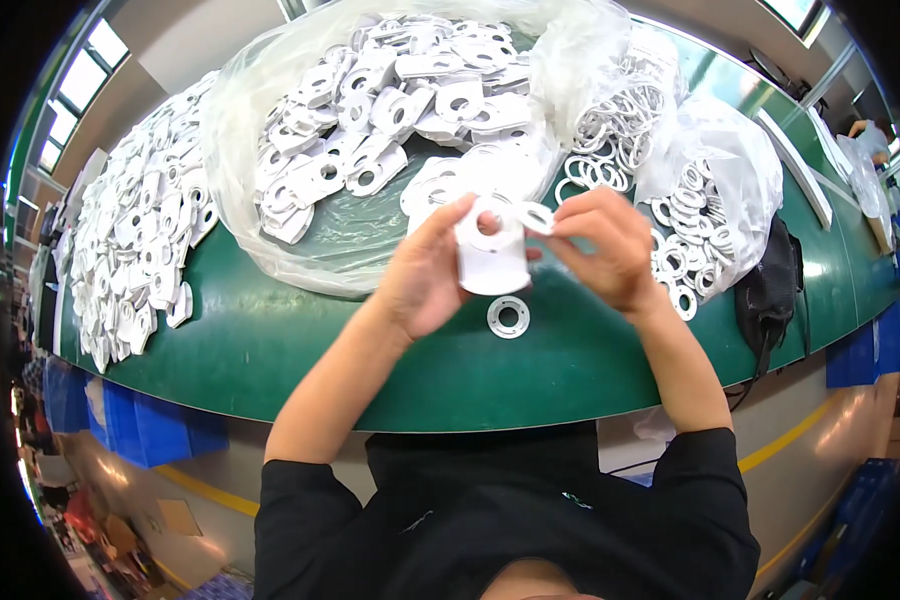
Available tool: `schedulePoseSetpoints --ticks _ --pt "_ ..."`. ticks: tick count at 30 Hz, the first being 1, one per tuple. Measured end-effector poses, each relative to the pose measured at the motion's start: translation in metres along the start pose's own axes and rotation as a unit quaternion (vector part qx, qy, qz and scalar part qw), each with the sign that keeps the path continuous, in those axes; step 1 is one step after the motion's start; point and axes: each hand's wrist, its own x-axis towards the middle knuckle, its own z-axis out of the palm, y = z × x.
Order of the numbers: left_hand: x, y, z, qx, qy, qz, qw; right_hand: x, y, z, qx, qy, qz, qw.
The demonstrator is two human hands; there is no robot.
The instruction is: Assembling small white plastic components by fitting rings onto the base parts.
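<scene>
My left hand [422,268] is closed on a white plastic bracket [493,268], a flat-sided piece with a round hole near its upper end. Between the fingers of my right hand [610,245] is a small white ring [536,217], held just right of the bracket's hole. Whether ring and bracket touch, I cannot tell. Below the bracket, a white flanged ring [508,317] with a dark centre opening lies flat on the green table [420,375].
A heap of white brackets [140,230] covers the table's left side. More brackets [370,110] fill a large clear plastic bag [240,190] at the back. Bags of rings [620,120] and smaller rings [695,215] lie to the right, beside a black pouch [768,280].
</scene>
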Motion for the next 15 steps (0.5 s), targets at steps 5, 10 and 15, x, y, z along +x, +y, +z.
schedulePoseSetpoints --ticks 5,10,15 --pt "0.001 -0.026 -0.006 0.103 0.009 -0.030 0.994 -0.008 -0.003 0.007 0.082 -0.097 0.009 0.992" --pt "-0.002 -0.021 -0.014 0.120 0.053 0.002 0.991 -0.009 0.011 0.003 0.073 -0.022 0.164 0.983" --pt "-0.004 -0.017 -0.009 0.049 0.030 0.012 0.998 -0.021 0.036 -0.012 -0.131 -0.103 0.196 0.966"
